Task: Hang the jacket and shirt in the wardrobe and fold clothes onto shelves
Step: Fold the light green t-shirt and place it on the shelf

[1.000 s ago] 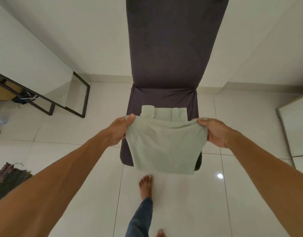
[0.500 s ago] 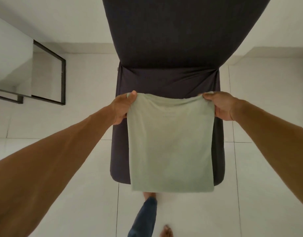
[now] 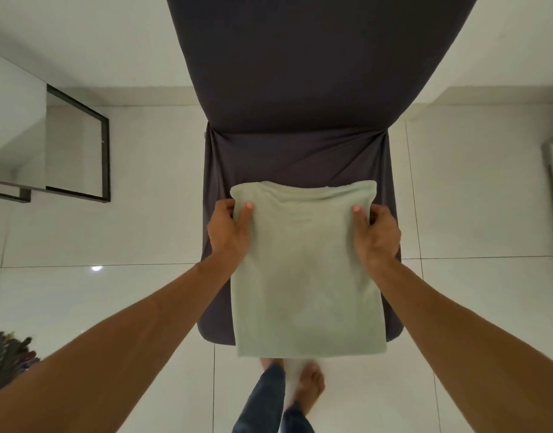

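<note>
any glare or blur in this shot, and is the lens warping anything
Head view: a small glare spot on the glossy floor tiles, left; the pale green garment smears at its lower edge; the wide lens swells the dark chair toward the top.

A single wide-angle camera on the person's head looks forward and steeply down, so both forearms run in from the bottom corners to the left hand and right hand, which grip a folded pale green garment at mid-frame. It sits close above a dark-covered chair, whose backrest runs out of the top edge. The person's bare feet lie almost straight below, on the tiled floor.
</note>
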